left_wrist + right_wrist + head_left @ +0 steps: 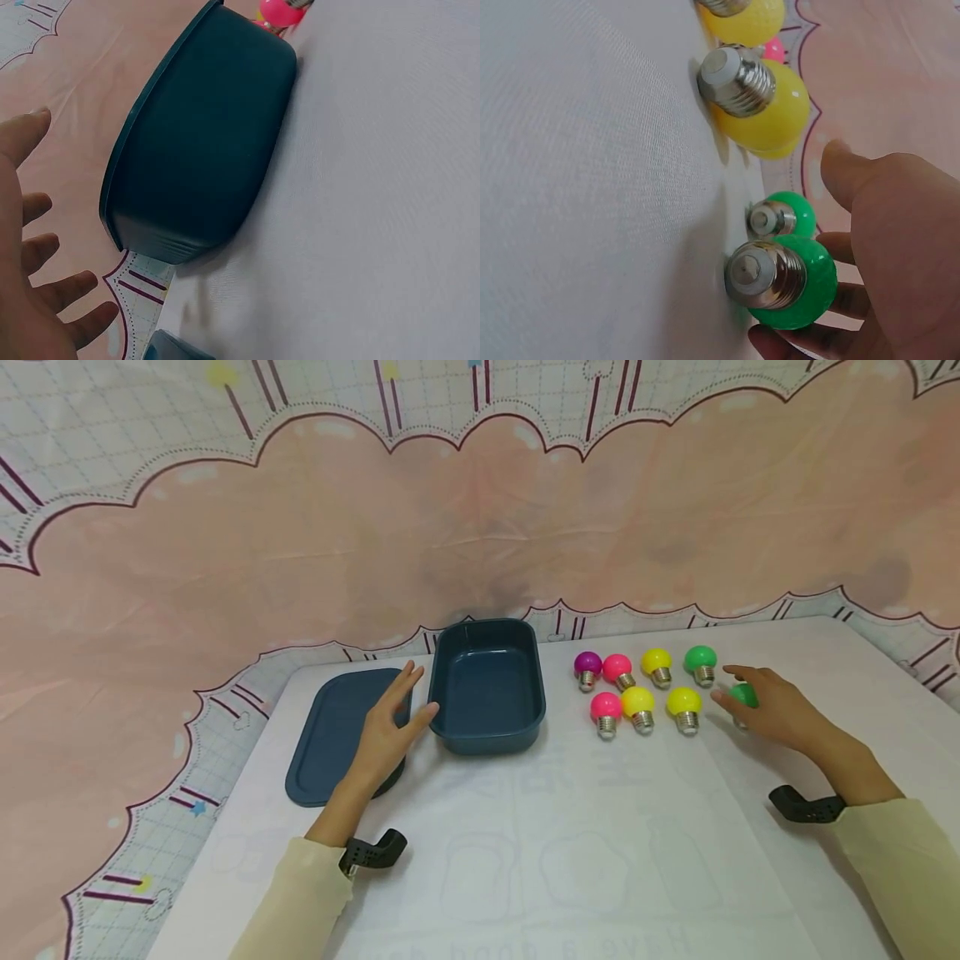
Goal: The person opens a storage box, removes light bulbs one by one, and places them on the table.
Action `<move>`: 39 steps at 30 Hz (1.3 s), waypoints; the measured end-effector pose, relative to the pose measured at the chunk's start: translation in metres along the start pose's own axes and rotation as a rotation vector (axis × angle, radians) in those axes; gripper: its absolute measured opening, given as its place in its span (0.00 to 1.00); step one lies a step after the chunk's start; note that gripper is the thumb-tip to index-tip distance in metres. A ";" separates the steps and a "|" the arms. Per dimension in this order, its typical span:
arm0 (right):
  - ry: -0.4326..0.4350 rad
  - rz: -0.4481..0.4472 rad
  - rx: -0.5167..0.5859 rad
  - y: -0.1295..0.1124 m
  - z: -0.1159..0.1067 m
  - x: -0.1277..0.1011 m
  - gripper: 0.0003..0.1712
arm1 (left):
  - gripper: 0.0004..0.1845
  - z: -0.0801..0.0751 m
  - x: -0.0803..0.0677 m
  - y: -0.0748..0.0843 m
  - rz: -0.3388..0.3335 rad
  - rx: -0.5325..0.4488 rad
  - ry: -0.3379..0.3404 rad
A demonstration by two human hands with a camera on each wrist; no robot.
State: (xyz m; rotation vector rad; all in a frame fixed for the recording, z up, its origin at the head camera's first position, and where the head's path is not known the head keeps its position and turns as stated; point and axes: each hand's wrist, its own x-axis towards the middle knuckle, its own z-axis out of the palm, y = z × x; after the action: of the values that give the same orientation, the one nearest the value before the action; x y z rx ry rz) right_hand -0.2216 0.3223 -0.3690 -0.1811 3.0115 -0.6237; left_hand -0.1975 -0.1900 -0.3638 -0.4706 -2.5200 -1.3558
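No brand or label on anything as far as I can read; there's faint mirrored lettering and pale outline drawings printed on the white table mat (525, 827), too washed out to make out.

My right hand (772, 710) is at the far right end of the bulb cluster, fingers curled round a green bulb (745, 695). It's a small round thing, glossy green globe with a silver screw base. My fingers cup the globe from behind and below, though whether the bulb is lifted off the mat I can't tell. From the head camera you barely see it, my hand covers most of it. The right wrist view shows it properly, base end on, plus a second green bulb (787, 216) just behind it and two yellow bulbs (761, 101) further along.

My left hand (386, 731) is flat and relaxed, fingers spread, over the dark blue lid (322, 743), thumb reaching toward the dark blue box (487, 685). The left wrist view shows the box's outer wall up close and a gap between it and my fingers. The head view also shows the pink bulbs (606, 706) and a purple bulb (587, 665).
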 end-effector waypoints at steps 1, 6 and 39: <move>0.006 -0.003 0.004 0.001 0.000 0.000 0.44 | 0.33 0.000 0.000 0.000 0.000 0.005 0.000; 0.052 -0.037 0.015 0.005 0.000 -0.003 0.40 | 0.34 -0.002 -0.001 -0.002 -0.002 0.013 -0.004; 0.128 -0.101 0.084 -0.004 0.012 -0.007 0.36 | 0.32 -0.003 -0.004 -0.009 -0.008 0.015 -0.023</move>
State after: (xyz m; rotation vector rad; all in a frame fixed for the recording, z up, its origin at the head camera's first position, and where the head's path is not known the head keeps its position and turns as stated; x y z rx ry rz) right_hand -0.2130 0.3151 -0.3786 -0.3025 3.1059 -0.7984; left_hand -0.1968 -0.1979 -0.3702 -0.4766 -2.5514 -1.3415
